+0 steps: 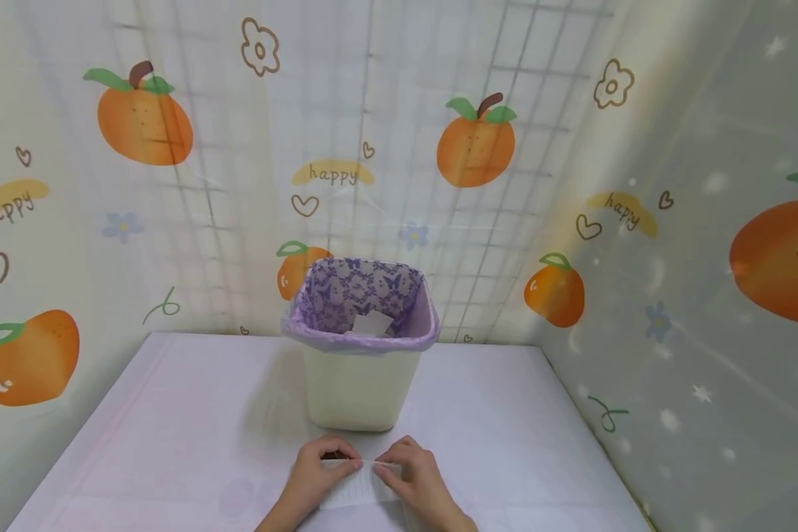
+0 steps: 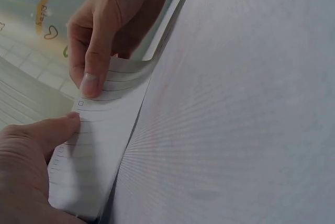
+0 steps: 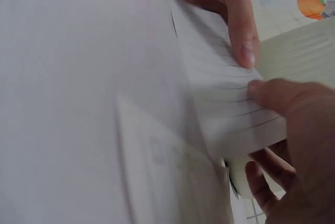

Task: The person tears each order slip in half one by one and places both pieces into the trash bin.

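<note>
Fingers [image 1: 326,445] of the left hand [image 1: 311,469] and the right hand [image 1: 424,476] pinch the far edge of a lined paper [image 1: 355,491], thumbs [image 2: 90,81] on its near face and close together — a steady-looking hold. It spans both hands over the near part of the desk [image 1: 505,428], in front of the bin [image 1: 366,388]. Such thin paper probably bends easily — even pressure from both pinches should limit slipping or stray creases.
</note>
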Available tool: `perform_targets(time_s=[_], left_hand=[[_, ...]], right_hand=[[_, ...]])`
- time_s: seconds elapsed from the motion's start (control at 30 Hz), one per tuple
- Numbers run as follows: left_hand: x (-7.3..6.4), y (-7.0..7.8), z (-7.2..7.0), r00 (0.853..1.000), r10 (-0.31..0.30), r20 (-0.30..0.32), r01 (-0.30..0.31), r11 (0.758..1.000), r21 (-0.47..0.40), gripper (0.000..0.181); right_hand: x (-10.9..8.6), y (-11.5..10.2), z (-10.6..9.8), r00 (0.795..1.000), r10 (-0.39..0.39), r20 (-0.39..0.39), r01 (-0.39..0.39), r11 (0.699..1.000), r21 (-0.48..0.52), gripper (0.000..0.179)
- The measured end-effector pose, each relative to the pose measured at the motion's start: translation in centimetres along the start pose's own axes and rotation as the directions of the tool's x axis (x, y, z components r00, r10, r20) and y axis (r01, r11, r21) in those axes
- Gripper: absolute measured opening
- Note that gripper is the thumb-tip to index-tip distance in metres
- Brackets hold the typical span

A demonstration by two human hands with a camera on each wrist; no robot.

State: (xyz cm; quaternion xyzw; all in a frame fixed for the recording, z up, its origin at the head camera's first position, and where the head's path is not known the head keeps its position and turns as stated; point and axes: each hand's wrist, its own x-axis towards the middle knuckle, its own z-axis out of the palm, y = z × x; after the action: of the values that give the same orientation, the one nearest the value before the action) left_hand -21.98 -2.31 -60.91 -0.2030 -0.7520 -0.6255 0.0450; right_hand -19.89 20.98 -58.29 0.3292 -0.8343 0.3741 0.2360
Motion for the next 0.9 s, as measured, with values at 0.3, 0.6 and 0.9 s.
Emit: perform_targets(time_s=[0.3, 0.6, 0.9], left_hand=[[-0.01, -0.12, -0.07, 1.0, 0.006, 0.01, -0.006, 0.999, -0.035, 0.01], [-0.2, -0.55, 0.23, 0.996, 0.086, 0.035, -0.086, 0.996, 0.002, 0.009], [-0.03, -0.01, 0.49, 0.989, 0.141, 0.036, -0.14, 0.99, -0.018, 0.008]], right_hand=[[-0.7, -0.2, 0.36, 0.993, 0.106, 0.054, -0.109, 0.993, 0.04, 0.002], [-0.91, -0.45, 0.61, 0.999, 0.045, 0.027, -0.048, 0.993, 0.108, 0.007], [-0.21, -0.76, 0.41, 1.0, 0.008, -0.014, -0.007, 0.997, 0.071, 0.008]])
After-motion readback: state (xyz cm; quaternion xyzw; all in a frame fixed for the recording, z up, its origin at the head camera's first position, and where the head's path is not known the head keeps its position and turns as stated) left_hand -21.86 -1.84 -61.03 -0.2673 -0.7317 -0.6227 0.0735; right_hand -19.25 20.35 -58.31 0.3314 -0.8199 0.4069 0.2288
